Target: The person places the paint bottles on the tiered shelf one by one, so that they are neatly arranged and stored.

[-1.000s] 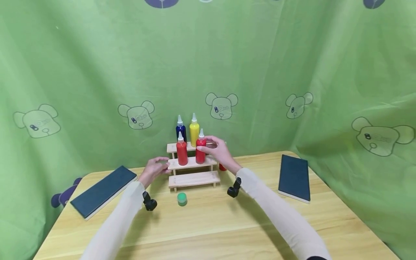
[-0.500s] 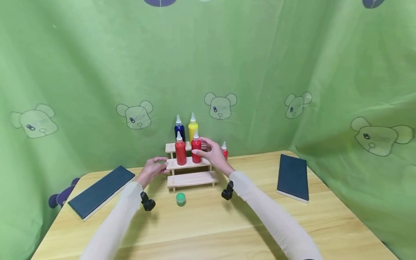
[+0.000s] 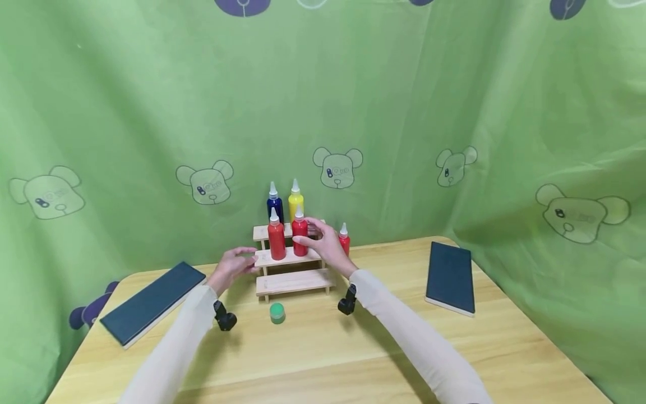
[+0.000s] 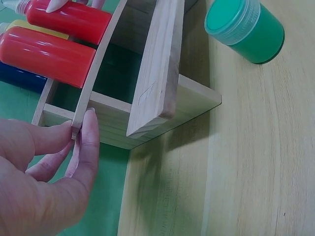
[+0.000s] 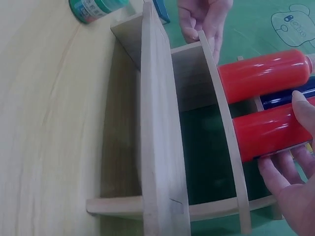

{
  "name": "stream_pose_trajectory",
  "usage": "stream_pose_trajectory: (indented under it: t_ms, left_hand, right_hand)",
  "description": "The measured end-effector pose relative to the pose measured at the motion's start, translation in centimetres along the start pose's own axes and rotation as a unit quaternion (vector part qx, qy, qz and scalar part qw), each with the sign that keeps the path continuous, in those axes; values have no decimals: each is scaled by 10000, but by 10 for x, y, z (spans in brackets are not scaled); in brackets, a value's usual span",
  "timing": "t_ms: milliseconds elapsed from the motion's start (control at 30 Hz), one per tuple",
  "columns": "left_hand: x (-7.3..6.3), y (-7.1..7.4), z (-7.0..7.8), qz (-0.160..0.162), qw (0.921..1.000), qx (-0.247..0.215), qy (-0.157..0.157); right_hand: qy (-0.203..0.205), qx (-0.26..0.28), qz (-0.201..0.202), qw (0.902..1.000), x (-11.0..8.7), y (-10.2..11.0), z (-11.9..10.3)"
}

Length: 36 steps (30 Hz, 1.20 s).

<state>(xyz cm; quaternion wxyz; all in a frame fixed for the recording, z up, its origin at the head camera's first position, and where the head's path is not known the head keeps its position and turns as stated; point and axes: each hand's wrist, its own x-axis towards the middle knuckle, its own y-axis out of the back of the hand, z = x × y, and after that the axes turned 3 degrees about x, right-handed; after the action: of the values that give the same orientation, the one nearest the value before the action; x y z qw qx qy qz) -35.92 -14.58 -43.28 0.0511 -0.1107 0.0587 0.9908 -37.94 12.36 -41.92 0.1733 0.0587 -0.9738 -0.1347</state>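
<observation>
A three-step wooden rack [image 3: 292,281] stands on the table. My left hand [image 3: 232,268] pinches the left end of its middle step between thumb and fingers, plainly seen in the left wrist view [image 4: 81,115]. On that step stands an orange-red squeeze bottle [image 3: 276,242]. Beside it, a little apart, is a red squeeze bottle [image 3: 300,240], upright, with my right hand [image 3: 327,246] gripping it from the right. In the right wrist view its base [image 5: 241,142] meets the step. Blue [image 3: 274,205] and yellow [image 3: 295,203] bottles stand on the top step, partly hidden.
Another red bottle [image 3: 344,241] stands behind the rack's right side. A green-lidded jar [image 3: 277,313] sits in front of the rack. Dark flat books lie at the left [image 3: 153,303] and right [image 3: 450,278] of the table. A green curtain [image 3: 393,112] hangs behind.
My right hand has brought the red bottle leftward along the middle step, nearer the orange-red one. The red bottle behind the rack has come into fuller view. My left hand keeps its hold.
</observation>
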Motion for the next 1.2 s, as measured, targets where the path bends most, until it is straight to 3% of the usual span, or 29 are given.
stream_pose_trajectory:
  t_ms: [200,567,800,967,1200]
  left_hand:
    - [0,3,2,7,10000,-98,2]
    - [-1,2,4,-19,10000,-69,28]
    - [-2,3,1,-113,9995,-290,63]
    - [-1,2,0,-109,9993,-360,65]
    - [-2,0,0,-132,9993,-334,62]
  right_hand:
    - [100,76,-10,9999,1,-2,-2]
    - [-136,-180,-224,9995,0,4,-16]
    - [-256,-187,-364,9988,-4,9,-16]
    - [-186,-71,-205,9996,-8,18,-21]
    - [171,-304,-127,9993,-13,39,-29]
